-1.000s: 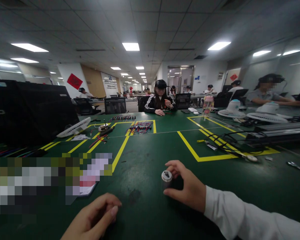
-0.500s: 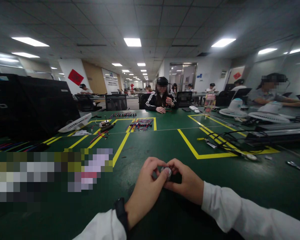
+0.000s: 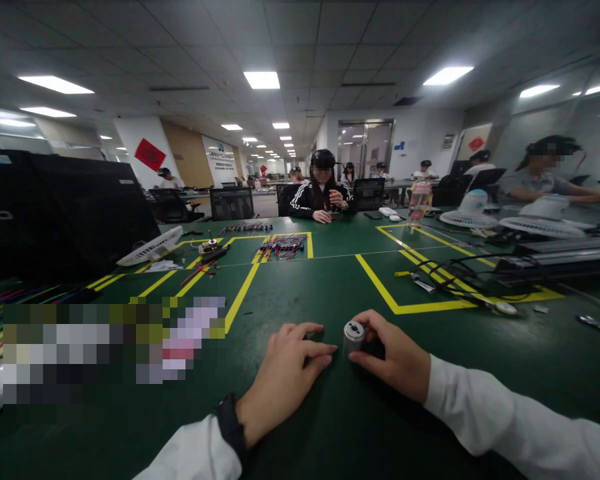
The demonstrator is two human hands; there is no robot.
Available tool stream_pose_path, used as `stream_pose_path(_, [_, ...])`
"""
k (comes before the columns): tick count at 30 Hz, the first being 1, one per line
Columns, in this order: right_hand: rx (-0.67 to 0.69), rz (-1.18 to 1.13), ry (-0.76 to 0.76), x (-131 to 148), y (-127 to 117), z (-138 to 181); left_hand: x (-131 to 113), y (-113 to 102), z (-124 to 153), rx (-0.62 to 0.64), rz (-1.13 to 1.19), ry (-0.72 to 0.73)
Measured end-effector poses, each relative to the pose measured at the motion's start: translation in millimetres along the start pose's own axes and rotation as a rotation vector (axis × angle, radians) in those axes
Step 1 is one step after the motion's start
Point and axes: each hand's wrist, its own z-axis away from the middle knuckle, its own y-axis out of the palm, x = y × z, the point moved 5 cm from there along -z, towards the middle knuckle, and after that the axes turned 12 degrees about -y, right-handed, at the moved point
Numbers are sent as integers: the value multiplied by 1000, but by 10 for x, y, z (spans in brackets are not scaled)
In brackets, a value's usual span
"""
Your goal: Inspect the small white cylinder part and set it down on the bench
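Note:
A small silver cylindrical motor (image 3: 353,339) stands upright near the middle of the green table (image 3: 300,293), its round end with dark openings facing up. My right hand (image 3: 395,353) holds it from the right between thumb and fingers. To the left of the motor is my left hand (image 3: 293,363), open, fingers stretched toward it and low over the table. A narrow gap separates those fingertips from the motor, and nothing is in that hand.
Black cables (image 3: 445,283) and metal profiles (image 3: 560,263) lie at right. A wrench-like tool (image 3: 597,327) rests at the far right. Bundled wires (image 3: 283,247) sit ahead inside yellow tape. A large black case (image 3: 60,213) stands at left; a person (image 3: 323,190) sits opposite.
Both hands were together around the motor. My left hand has let go and moved left, fingers spread. My right hand has shifted slightly right with the motor, now upright.

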Motion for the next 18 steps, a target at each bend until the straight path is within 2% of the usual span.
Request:
stream_pose_path(5, [-17,11,-16,25,18,-8,1,2,16,14,1,-8])
stream_pose_path(9, [-101,107,-27,-15,-86,100,24,-95,93,-6,79,-48])
stream_pose_path(13, [-181,307,0,-211,-373,380,124,-238,253,-5,144,-127])
stream_pose_path(18, [-302,523,203,-686,-984,876,322,-411,478,-7,227,-226])
